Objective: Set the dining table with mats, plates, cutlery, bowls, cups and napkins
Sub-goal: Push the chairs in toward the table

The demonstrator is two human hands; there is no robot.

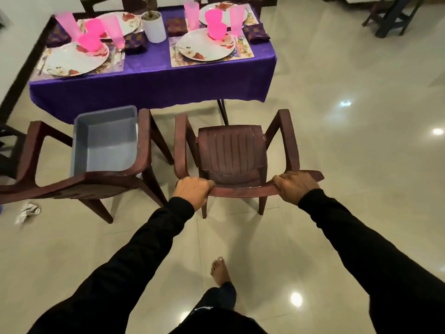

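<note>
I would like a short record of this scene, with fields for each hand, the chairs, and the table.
left hand: left hand grips the backrest of the empty chair
right hand: right hand grips the same backrest
other chair: other chair carries a grey tub
table: purple cloth, four floral plates, pink cups, napkins, white pot

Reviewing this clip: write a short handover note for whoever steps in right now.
Hands: left hand and right hand both grip the top rail of the brown chair facing the table.
Table: four places show mats, plates, pink bowls and cups, napkins, some cutlery.
Grey tub sits empty on the neighbouring chair.
Left: probably push the chair in and clear the tub.
</note>
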